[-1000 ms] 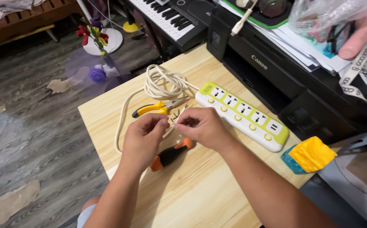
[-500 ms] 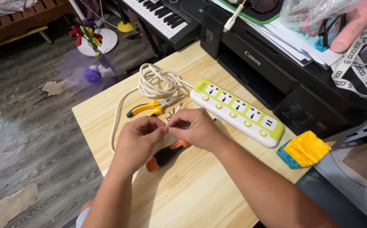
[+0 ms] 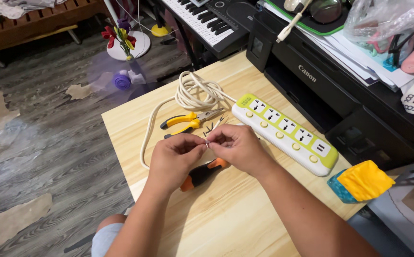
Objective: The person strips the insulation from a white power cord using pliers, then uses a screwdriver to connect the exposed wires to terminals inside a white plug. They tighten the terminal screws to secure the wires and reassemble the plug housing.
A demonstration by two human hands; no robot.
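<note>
A: Head view. What's in the hands?

B: Both hands meet over the wooden table [image 3: 245, 209]. The left hand [image 3: 176, 159] and right hand [image 3: 235, 147] each pinch a tiny metal piece [image 3: 207, 143] between thumb and forefinger, looks like a small screw or pin, too small to be sure. So both grips are closed on that one bit, fingertips touching.

A: How would it handle?

B: My guess: very light, stiff, smooth, easy to drop or let roll. A fingertip pinch is the only way to take it. A few similar small dark pieces [image 3: 214, 126] lie loose on the table just beyond the hands.

A: Hand pose?

B: Forearms come in from the bottom edge. Left wrist bent inward, knuckles up. Right hand curled, back of hand toward the camera. Both hover just above the table, over an orange-and-black screwdriver [image 3: 202, 173] lying partly under them.

A: Around them?

B: Yellow-handled pliers [image 3: 188, 123] near the far side of the hands. White and green power strip [image 3: 285, 133] to the right, its cream cord [image 3: 192, 95] coiled beyond the pliers. Yellow and blue sponge [image 3: 361, 181] at the table's right edge. Black printer [image 3: 321, 81] behind.
</note>
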